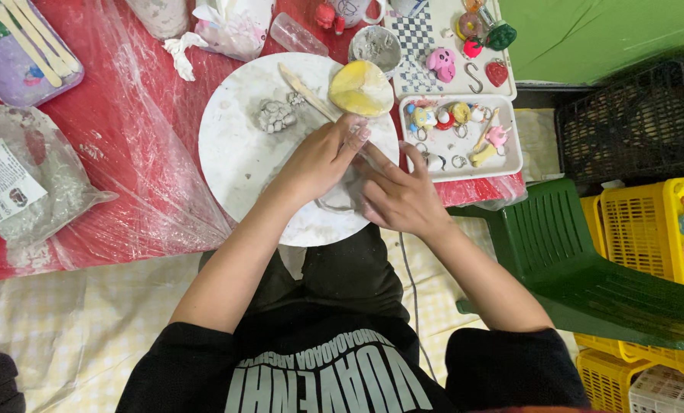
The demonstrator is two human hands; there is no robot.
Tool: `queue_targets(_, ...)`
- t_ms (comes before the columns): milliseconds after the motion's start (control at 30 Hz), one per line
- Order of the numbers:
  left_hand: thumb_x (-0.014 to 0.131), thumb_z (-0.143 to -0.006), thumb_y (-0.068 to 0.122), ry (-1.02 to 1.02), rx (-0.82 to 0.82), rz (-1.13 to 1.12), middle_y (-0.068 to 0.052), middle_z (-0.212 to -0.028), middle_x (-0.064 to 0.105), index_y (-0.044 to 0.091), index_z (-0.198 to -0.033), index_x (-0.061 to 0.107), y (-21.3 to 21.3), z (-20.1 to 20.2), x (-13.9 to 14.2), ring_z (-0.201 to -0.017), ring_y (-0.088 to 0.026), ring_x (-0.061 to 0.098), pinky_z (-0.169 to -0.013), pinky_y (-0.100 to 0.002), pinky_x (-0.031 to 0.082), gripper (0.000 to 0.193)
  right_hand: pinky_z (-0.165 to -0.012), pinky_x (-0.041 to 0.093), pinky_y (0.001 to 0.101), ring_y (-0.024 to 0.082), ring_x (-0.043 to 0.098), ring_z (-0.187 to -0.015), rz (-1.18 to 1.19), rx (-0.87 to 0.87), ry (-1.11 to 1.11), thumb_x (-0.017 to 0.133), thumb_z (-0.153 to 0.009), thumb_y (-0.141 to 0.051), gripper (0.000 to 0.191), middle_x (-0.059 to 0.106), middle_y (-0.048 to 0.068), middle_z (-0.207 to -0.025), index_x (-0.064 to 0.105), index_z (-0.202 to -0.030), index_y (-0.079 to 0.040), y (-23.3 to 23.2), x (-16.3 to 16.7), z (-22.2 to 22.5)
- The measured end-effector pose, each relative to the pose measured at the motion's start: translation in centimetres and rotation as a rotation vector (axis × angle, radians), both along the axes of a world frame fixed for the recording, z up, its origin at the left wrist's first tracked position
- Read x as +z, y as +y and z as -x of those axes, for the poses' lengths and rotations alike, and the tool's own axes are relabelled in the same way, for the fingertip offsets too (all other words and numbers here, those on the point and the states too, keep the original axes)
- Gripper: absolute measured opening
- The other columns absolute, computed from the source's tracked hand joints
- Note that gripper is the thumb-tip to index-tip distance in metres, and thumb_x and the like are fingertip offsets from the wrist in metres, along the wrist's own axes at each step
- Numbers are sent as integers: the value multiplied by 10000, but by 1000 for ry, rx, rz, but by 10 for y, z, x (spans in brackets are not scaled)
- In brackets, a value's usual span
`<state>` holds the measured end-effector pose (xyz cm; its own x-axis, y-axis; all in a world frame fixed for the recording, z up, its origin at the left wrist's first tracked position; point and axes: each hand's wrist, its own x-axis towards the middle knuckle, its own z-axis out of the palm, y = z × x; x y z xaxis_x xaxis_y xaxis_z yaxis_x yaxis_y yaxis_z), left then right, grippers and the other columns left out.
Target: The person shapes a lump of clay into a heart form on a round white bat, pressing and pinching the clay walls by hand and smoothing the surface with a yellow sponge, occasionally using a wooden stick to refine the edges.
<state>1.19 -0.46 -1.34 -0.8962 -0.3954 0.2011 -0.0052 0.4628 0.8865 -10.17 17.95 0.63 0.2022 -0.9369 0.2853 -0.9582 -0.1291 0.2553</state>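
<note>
Pressing grey clay (340,197) on white round board (242,153), L hand (319,160) & R hand (399,195) side by side, fingers curled around it. Sponge (361,88) & wood tool (304,90) lie near, at board's far edge.

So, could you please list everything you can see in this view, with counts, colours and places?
Round board: one, white, on the table, centre.
Clay piece: one, grey, on the board under both hands.
Small clay lump: one, grey, upper part of the board.
Sponge: one, yellow, board's top edge.
Wooden stick: one, pale, beside the sponge.
Table cover: one, red under clear plastic.
Tray of charms: one, white, right of the board.
Bag of clay: one, clear, far left.
Chair: one, green, right.
Baskets: several, yellow, far right.
Left hand: on the clay.
Right hand: on the clay.
</note>
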Motion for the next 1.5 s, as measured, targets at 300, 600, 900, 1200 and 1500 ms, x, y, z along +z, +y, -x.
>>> queue_targets(300, 342, -1072, 540, -60, 1, -16, -249, -1106, 686, 58, -1317, 552, 1, 1, 1, -1061, -437, 642, -896, -499, 488, 580, -1147, 306, 609, 205, 485, -1452, -30, 12, 70, 650, -951, -381, 261, 708, 15, -1198, 583, -882, -138, 3, 4, 4)
queue_targets(600, 349, -1078, 540, -39, 6, -6, -257, -1107, 689, 54, -1287, 569, 1, 1, 1, -1062, -451, 640, -885, -506, 490, 573, -1152, 317, 589, 190, 473, -1455, -49, 72, 108, 614, -991, -398, 293, 708, 20, -1250, 571, -877, -132, 0, 5, 10)
queue_targets(900, 357, -1077, 530, -23, 9, -10, -260, -1094, 690, 44, -1260, 580, 1, 1, 1, -1054, -461, 637, -874, -512, 489, 565, -1161, 297, 591, 169, 430, -1469, -26, 79, 111, 584, -986, -425, 327, 713, 20, -1336, 557, -832, -139, 0, 4, 11)
queue_targets(1200, 352, -1082, 534, -69, -17, -46, -237, -1048, 707, 40, -1169, 587, 0, -1, 3, -1035, -446, 653, -867, -505, 495, 555, -1187, 230, 623, 175, 463, -1458, -76, 74, 87, 568, -1027, -484, 429, 715, 17, -1247, 526, -774, -139, 2, 7, 14)
queue_targets(1500, 338, -1074, 519, -44, 2, -35, -240, -1037, 698, 50, -1220, 576, 0, 1, 2, -1006, -454, 645, -830, -513, 491, 547, -1170, 286, 598, 183, 460, -1458, -52, 104, 120, 572, -1034, -484, 425, 699, 29, -1360, 542, -803, -127, 0, 8, 15)
